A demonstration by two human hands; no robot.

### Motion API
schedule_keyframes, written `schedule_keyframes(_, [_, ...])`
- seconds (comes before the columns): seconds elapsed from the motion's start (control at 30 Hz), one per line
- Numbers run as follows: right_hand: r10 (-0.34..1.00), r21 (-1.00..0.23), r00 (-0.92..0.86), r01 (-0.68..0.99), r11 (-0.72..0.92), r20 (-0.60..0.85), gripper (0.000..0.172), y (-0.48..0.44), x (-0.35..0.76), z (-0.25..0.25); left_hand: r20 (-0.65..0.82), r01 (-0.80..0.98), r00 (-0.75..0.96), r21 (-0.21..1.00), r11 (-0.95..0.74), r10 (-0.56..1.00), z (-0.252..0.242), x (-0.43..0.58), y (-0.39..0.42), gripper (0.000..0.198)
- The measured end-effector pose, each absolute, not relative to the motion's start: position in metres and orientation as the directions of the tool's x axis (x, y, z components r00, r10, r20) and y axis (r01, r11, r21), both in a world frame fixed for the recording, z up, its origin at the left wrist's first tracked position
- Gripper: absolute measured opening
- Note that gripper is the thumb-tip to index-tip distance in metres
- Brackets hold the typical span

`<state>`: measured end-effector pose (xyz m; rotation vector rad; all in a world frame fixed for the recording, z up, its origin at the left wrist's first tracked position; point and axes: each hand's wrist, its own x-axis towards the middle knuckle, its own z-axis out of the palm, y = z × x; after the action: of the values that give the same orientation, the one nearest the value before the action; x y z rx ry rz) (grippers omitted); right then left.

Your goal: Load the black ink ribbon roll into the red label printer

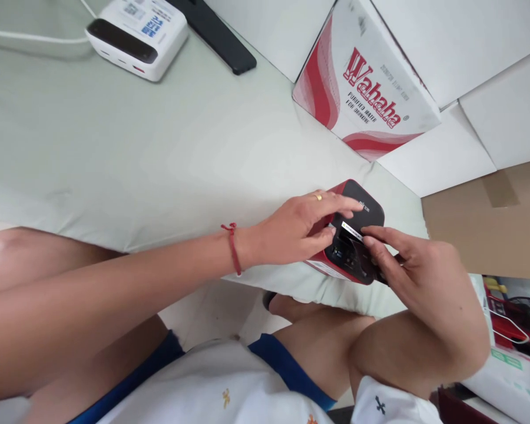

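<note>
A small red-and-black box-shaped device (365, 203) lies on the pale green cloth, with an open compartment (342, 253) in its black face. A white strip label with a yellow warning mark (351, 230) runs along the compartment's edge. My left hand (298, 227) grips the device from the left, its index finger stretched over the black face and its thumb at the compartment's rim. Between thumb and fingers, my right hand (406, 259) pinches a dark flap (365, 259) at the right side of the opening. Its lower fingers are partly hidden.
The pale green cloth (115, 153) covers the surface. A white power adapter (136, 41) with a cable and a black strap-like bar (221, 38) lie at the back left. A Wahaha water carton (366, 88) stands behind the device, and a brown cardboard box (486, 218) is at right.
</note>
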<state>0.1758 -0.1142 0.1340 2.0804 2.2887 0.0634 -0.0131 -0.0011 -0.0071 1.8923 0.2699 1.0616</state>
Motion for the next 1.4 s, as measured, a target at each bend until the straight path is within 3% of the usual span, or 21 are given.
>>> schedule_keyframes(0.2, [0.951, 0.071, -0.298, 0.950, 0.304, -0.078, 0.035, -0.126, 0.170, 0.140, 0.367, -0.391, 0.685, 0.914, -0.107, 0.630, -0.009, -0.010, 0.004, 0.074])
schedule_keyframes(0.3, [0.902, 0.044, -0.414, 0.905, 0.422, -0.124, 0.037, -0.130, 0.166, 0.139, 0.214, -0.386, 0.711, 0.915, 0.117, 0.670, -0.015, -0.006, 0.004, 0.072])
schedule_keyframes(0.37, [0.883, 0.054, -0.448, 0.887, 0.459, -0.139, 0.037, -0.131, 0.164, 0.138, 0.122, -0.342, 0.700, 0.922, 0.181, 0.704, -0.018, -0.005, 0.005, 0.070])
schedule_keyframes(0.7, [0.857, 0.006, -0.498, 0.864, 0.503, -0.136, 0.033, -0.134, 0.162, 0.145, 0.122, -0.323, 0.669, 0.936, 0.139, 0.733, -0.014, -0.003, -0.001, 0.075])
schedule_keyframes(1.0, [0.929, -0.099, -0.364, 0.929, 0.358, -0.061, 0.028, -0.121, 0.159, 0.138, 0.084, -0.314, 0.697, 0.928, 0.198, 0.712, -0.013, -0.003, -0.005, 0.077])
schedule_keyframes(1.2, [0.941, -0.140, -0.334, 0.936, 0.323, -0.060, 0.028, -0.119, 0.160, 0.137, 0.156, -0.367, 0.679, 0.918, 0.148, 0.717, -0.019, 0.000, -0.005, 0.071])
schedule_keyframes(1.4, [0.997, -0.230, -0.079, 0.970, 0.080, 0.015, 0.031, -0.093, 0.171, 0.110, 0.081, -0.320, 0.693, 0.925, 0.206, 0.716, -0.017, 0.000, -0.003, 0.054])
